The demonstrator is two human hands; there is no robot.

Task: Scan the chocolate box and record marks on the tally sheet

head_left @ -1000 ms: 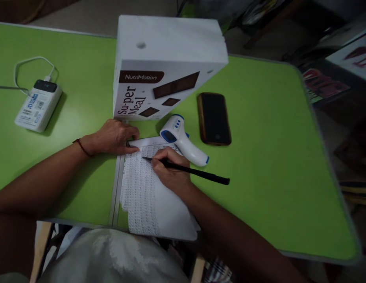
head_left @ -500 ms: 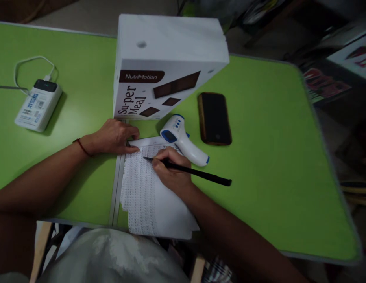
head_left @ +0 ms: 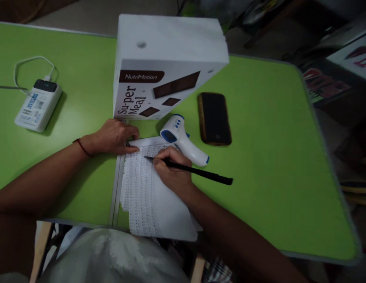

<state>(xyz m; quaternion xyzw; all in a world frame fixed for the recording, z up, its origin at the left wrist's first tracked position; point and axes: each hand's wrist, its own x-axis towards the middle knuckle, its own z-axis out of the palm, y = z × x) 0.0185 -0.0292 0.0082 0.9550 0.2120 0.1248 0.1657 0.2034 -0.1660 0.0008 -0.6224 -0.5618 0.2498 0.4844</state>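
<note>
My right hand point(head_left: 173, 167) is closed round a long black pen point(head_left: 209, 175), its tip touching or just above a written page. That page belongs to a notepad point(head_left: 143, 208) with rows of small handwriting on its left part and a blank right part. At the pad's top left corner my left hand point(head_left: 113, 136) lies with curled fingers, thumb on the paper and index finger by the top edge. A white and blue infrared thermometer point(head_left: 184, 140) lies just beyond my right hand, partly over the pad's top.
A tall white NutriMotion box point(head_left: 171, 43) stands behind the pad. To its right lies a phone point(head_left: 215, 118) in a brown case. A white power bank point(head_left: 38, 106) with a plugged-in cable sits at the left of the green table point(head_left: 277, 157).
The pen tip and my right hand have shifted very slightly to the right. The notepad's lower edge has swung a little to the right. My left hand stays where it was.
</note>
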